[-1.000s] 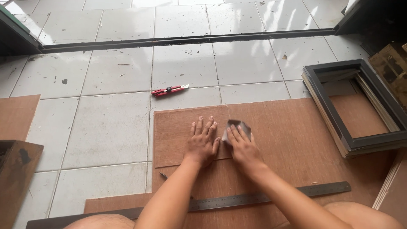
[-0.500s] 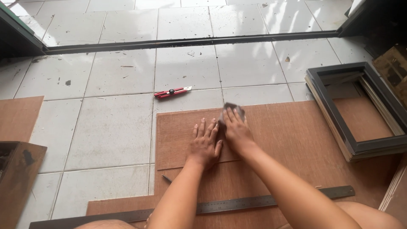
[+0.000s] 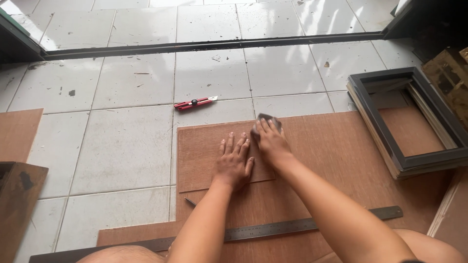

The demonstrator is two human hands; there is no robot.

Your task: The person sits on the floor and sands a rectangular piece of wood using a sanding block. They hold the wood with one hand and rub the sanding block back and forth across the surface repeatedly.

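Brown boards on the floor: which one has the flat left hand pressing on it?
The small rectangular board lying atop the larger sheet; the left hand rests flat on it.

We note both forearms are bare, with no sleeves. The left hand [image 3: 234,163] and right hand [image 3: 271,141] wear no gloves. Knees are bare too.

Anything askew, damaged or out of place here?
Nothing serious. A red utility knife lies loose on the tiled floor, apart from the work, its blade state unclear. The tiles are scuffed and speckled with debris. The left hand presses the small board flat; the right hand holds a dark pad.
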